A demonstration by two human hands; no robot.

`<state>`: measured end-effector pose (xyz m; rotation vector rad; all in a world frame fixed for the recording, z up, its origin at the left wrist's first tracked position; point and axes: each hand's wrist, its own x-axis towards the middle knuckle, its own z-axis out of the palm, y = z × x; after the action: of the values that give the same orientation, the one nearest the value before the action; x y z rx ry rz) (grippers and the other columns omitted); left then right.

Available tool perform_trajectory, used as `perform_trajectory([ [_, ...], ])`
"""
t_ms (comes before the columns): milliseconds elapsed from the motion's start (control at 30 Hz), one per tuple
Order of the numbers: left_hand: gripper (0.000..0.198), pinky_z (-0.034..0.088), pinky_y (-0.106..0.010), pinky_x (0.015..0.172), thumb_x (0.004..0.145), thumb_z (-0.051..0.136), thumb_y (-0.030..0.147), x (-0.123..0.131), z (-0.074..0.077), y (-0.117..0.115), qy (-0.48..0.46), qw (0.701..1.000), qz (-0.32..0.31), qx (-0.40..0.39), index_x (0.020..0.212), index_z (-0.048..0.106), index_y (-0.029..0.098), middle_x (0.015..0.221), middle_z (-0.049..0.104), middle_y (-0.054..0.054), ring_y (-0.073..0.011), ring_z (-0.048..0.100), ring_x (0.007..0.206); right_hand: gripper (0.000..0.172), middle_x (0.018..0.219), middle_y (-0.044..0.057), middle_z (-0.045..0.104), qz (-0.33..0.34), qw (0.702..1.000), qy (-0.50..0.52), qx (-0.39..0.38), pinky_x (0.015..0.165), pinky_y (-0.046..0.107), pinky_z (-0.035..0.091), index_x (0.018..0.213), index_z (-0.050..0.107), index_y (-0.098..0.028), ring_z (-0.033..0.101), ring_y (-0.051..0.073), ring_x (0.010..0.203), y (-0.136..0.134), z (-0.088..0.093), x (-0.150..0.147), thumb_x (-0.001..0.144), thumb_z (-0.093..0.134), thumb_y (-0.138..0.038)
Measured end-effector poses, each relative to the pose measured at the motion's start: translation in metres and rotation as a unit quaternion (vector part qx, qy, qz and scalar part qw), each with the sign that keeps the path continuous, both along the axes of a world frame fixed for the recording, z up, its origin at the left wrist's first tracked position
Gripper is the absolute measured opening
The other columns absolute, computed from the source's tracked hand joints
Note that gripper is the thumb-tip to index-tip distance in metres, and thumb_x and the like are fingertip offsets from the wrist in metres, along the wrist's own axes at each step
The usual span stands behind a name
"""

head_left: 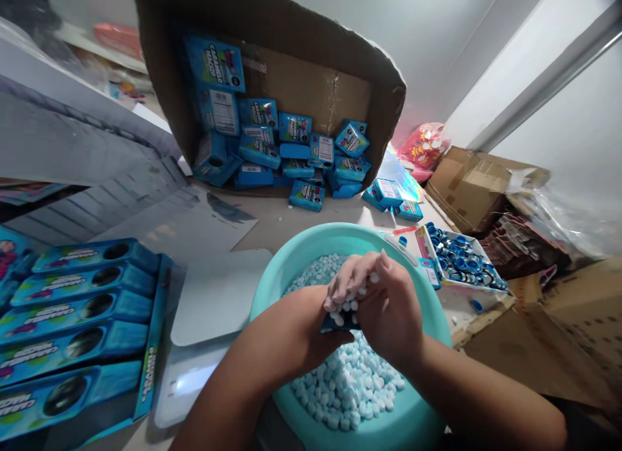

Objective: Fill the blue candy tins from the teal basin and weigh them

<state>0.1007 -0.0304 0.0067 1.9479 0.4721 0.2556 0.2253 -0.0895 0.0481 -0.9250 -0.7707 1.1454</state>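
A teal basin (301, 250) in front of me is full of small pale-blue and white candies (350, 380). Both hands meet above it. My left hand (311, 328) grips a small dark-blue container (340, 320), mostly hidden, its mouth heaped with candies. My right hand (383, 302) curls over the top, its fingers pressed on those candies.
A white scale (214, 295) sits left of the basin. Several blue boxes stand in a display tray (72, 321) at the far left. A tipped cardboard carton (291, 81) behind spills small blue packs (306, 195). A white box of blue lids (461, 260) lies right, by cardboard boxes (471, 185).
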Motion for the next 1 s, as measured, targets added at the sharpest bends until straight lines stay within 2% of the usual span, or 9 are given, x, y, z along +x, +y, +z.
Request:
perform_trajectory([
  [100, 0.018, 0.049, -0.034, 0.085, 0.085, 0.066, 0.026, -0.003, 0.002, 0.004, -0.044, 0.999, -0.006, -0.027, 0.102, 0.071, 0.025, 0.105, 0.074, 0.0, -0.0215, 0.066, 0.096, 0.04, 0.063, 0.003, 0.064, 0.01, 1.0, -0.014, -0.018, 0.068, 0.036, 0.053, 0.067, 0.069, -0.022, 0.062, 0.018, 0.063, -0.002, 0.0, 0.001, 0.095, 0.052, -0.046],
  [233, 0.015, 0.047, -0.032, 0.08, 0.083, 0.068, 0.026, -0.005, 0.005, 0.005, -0.046, 0.998, 0.004, -0.038, 0.098, 0.071, 0.025, 0.101, 0.074, 0.001, -0.0203, 0.066, 0.092, 0.043, 0.066, 0.005, 0.066, 0.033, 0.999, -0.042, 0.0, 0.065, 0.036, 0.05, 0.071, 0.071, -0.022, 0.062, 0.019, 0.065, -0.005, -0.003, 0.004, 0.098, 0.048, -0.046],
  [433, 0.015, 0.046, -0.03, 0.076, 0.084, 0.068, 0.028, -0.007, 0.01, 0.004, -0.057, 0.997, 0.041, -0.042, 0.097, 0.069, 0.023, 0.097, 0.072, 0.001, -0.0189, 0.064, 0.088, 0.047, 0.087, 0.006, 0.07, 0.02, 0.988, -0.15, 0.044, 0.091, 0.043, 0.049, 0.087, 0.075, -0.026, 0.065, 0.023, 0.092, -0.013, -0.004, 0.018, 0.103, 0.036, -0.046],
  [533, 0.021, 0.046, -0.032, 0.077, 0.083, 0.07, 0.029, -0.007, 0.01, 0.004, -0.04, 0.996, 0.068, -0.035, 0.102, 0.068, 0.023, 0.1, 0.072, 0.0, -0.0199, 0.064, 0.091, 0.053, 0.118, 0.008, 0.068, 0.042, 0.961, -0.272, 0.028, 0.111, 0.049, 0.037, 0.106, 0.074, -0.029, 0.055, 0.027, 0.124, -0.021, 0.002, 0.029, 0.104, 0.027, -0.052],
  [633, 0.023, 0.046, -0.032, 0.078, 0.084, 0.069, 0.029, -0.005, 0.011, 0.004, -0.032, 0.995, 0.083, -0.033, 0.106, 0.065, 0.024, 0.1, 0.071, 0.0, -0.0198, 0.064, 0.092, 0.04, 0.144, 0.006, 0.054, 0.037, 0.899, -0.437, 0.019, 0.119, 0.05, 0.026, 0.125, 0.066, -0.032, 0.039, 0.027, 0.141, -0.03, 0.008, 0.038, 0.104, 0.036, -0.047],
  [700, 0.026, 0.045, -0.033, 0.08, 0.084, 0.069, 0.029, -0.004, 0.012, 0.004, -0.028, 0.994, 0.101, -0.03, 0.109, 0.063, 0.025, 0.103, 0.07, 0.001, -0.0197, 0.063, 0.095, 0.029, 0.139, 0.008, 0.054, -0.016, 0.85, -0.526, 0.009, 0.114, 0.049, 0.033, 0.124, 0.065, -0.032, 0.045, 0.026, 0.134, -0.034, 0.008, 0.044, 0.101, 0.048, -0.036],
  [767, 0.026, 0.045, -0.033, 0.081, 0.084, 0.068, 0.03, -0.004, 0.014, 0.003, -0.015, 0.993, 0.116, -0.021, 0.109, 0.062, 0.026, 0.102, 0.069, 0.001, -0.0199, 0.063, 0.095, 0.022, 0.121, 0.01, 0.062, -0.053, 0.817, -0.573, -0.011, 0.101, 0.045, 0.045, 0.116, 0.067, -0.028, 0.057, 0.025, 0.116, -0.036, 0.004, 0.049, 0.097, 0.056, -0.028],
  [867, 0.025, 0.044, -0.034, 0.08, 0.086, 0.066, 0.031, -0.003, 0.015, 0.003, 0.008, 0.993, 0.115, -0.008, 0.11, 0.06, 0.026, 0.103, 0.068, 0.0, -0.0208, 0.062, 0.096, 0.018, 0.102, 0.009, 0.066, -0.035, 0.802, -0.596, -0.027, 0.083, 0.04, 0.052, 0.109, 0.068, -0.024, 0.062, 0.022, 0.095, -0.036, -0.006, 0.052, 0.095, 0.057, -0.024],
  [1000, 0.023, 0.043, -0.035, 0.079, 0.087, 0.064, 0.031, -0.002, 0.013, 0.003, 0.035, 0.996, 0.081, 0.005, 0.108, 0.059, 0.024, 0.101, 0.067, -0.001, -0.0211, 0.061, 0.094, 0.019, 0.091, 0.008, 0.067, -0.015, 0.805, -0.593, -0.019, 0.076, 0.037, 0.052, 0.098, 0.071, -0.021, 0.062, 0.02, 0.085, -0.033, -0.011, 0.046, 0.095, 0.053, -0.018],
])
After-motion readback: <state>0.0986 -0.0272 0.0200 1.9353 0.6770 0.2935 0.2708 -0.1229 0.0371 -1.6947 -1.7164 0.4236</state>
